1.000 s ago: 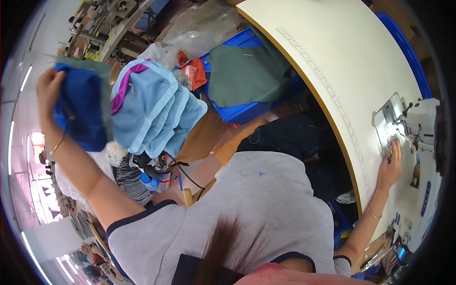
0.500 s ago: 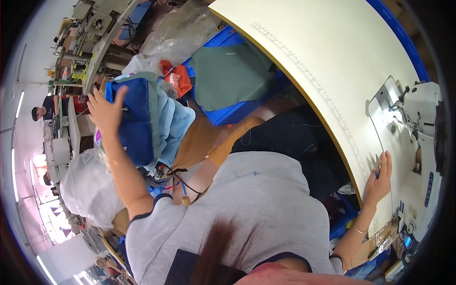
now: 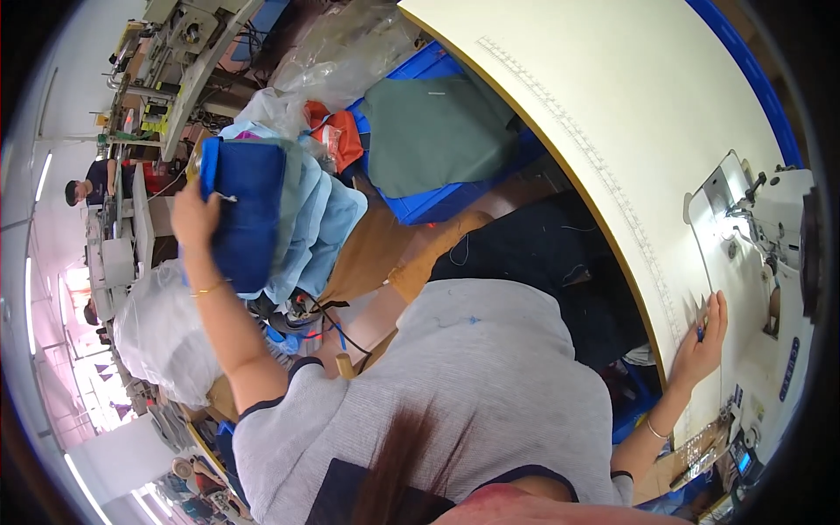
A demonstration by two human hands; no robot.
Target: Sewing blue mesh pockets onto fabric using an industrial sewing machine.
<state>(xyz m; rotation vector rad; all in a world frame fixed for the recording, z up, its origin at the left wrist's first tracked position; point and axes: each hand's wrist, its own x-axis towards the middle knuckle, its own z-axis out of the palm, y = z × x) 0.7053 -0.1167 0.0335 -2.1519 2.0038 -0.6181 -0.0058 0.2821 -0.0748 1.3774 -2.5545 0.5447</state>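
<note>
My left hand [image 3: 194, 214] is at the left edge of a dark blue fabric piece [image 3: 249, 210] with a seam or panel line. Its fingers are closed round that edge, and a small white tie or tag shows beside them. Under the blue piece lies a stack of light blue fabric [image 3: 325, 219]. My right hand [image 3: 700, 350] rests on the sewing table beside the machine bed, fingers stretched out flat. Something small and blue [image 3: 701, 332] shows by its thumb; I cannot tell whether it is gripped. The sewing machine [image 3: 779, 254] stands just right of that hand, its lamp lit.
The cream table top [image 3: 560, 61] carries a printed ruler along its curved edge. Dark green fabric [image 3: 437, 136] lies over a blue crate [image 3: 416, 206], next to an orange-red bag [image 3: 332, 131]. A white plastic bag [image 3: 162, 337] is at the left. Another person [image 3: 92, 184] is far left.
My left hand has gone from spread over the blue fabric to closed on its left edge, and the blue piece has shifted a little. The right hand stays on the table.
</note>
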